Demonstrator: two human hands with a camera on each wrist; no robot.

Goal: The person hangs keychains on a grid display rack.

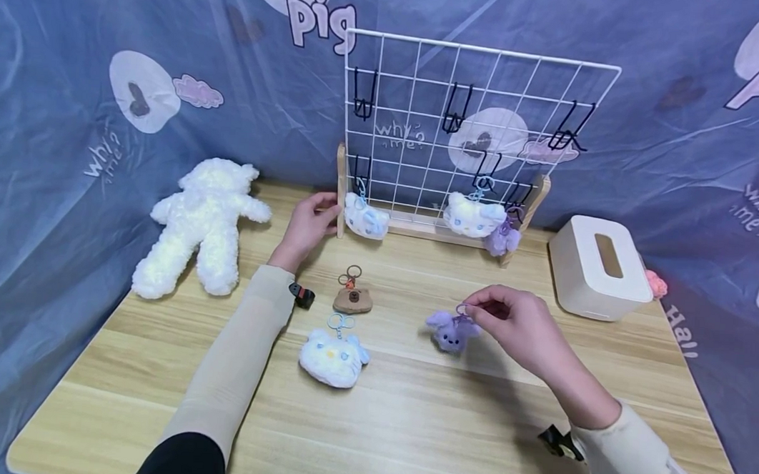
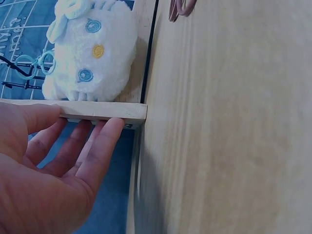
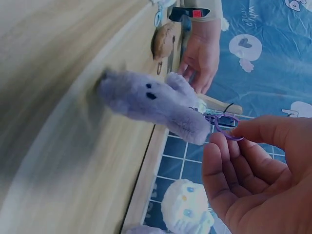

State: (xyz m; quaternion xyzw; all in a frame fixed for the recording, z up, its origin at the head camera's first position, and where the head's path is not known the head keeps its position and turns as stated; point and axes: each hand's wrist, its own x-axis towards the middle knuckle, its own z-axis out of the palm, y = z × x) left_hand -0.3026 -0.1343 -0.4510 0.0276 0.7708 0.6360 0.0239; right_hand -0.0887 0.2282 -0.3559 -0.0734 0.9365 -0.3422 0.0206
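Observation:
My right hand [image 1: 510, 322] pinches the purple ring [image 3: 227, 127] of a purple plush bunny keychain [image 1: 449, 332] between thumb and finger. The bunny hangs from it, low over the table. With relaxed fingers, my left hand [image 1: 309, 227] touches the outer side of the left wooden post [image 2: 105, 109] of a white wire grid rack [image 1: 417, 124]. Beside that post a white plush kitty keychain [image 1: 365, 217] dangles from a black hook. Another white kitty [image 1: 474, 215] and a purple plush keychain [image 1: 502, 238] hang at the rack's right.
A brown plush keychain [image 1: 353, 300] and a white kitty keychain [image 1: 334, 358] lie on the wooden table [image 1: 368, 444] between my arms. At the left is a fluffy white plush toy [image 1: 206, 221]. A white tissue box [image 1: 600, 266] stands at the right. Several black hooks [image 1: 457, 111] stick out from the grid.

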